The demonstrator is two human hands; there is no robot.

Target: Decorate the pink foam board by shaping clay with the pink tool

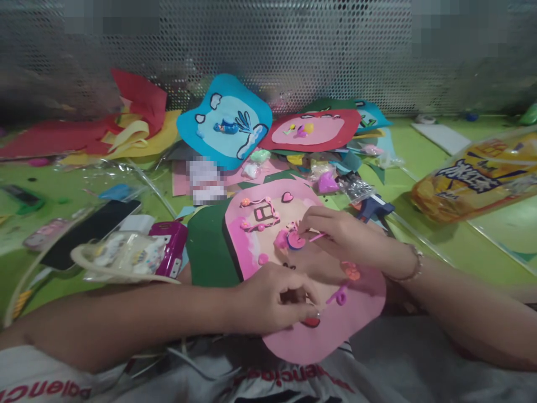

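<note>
A pink foam board (361, 313) with clay decorations lies in front of me, partly over a dark green sheet (207, 246). My left hand (272, 299) grips the board's near edge, fingers curled over it beside a red clay piece (311, 322). My right hand (339, 235), a bracelet on its wrist, pinches a thin pink stick and its tip touches a pink and blue clay shape (293, 240) in the board's middle. Small clay hearts and beads dot the board.
A blue foam board (224, 120) and a red one (314, 131) lean at the back among coloured paper. A phone (90, 229), a magenta box (172, 243) and a plastic bag (121, 254) lie left. A yellow snack bag (478, 179) lies right, a glue gun (375, 207) nearby.
</note>
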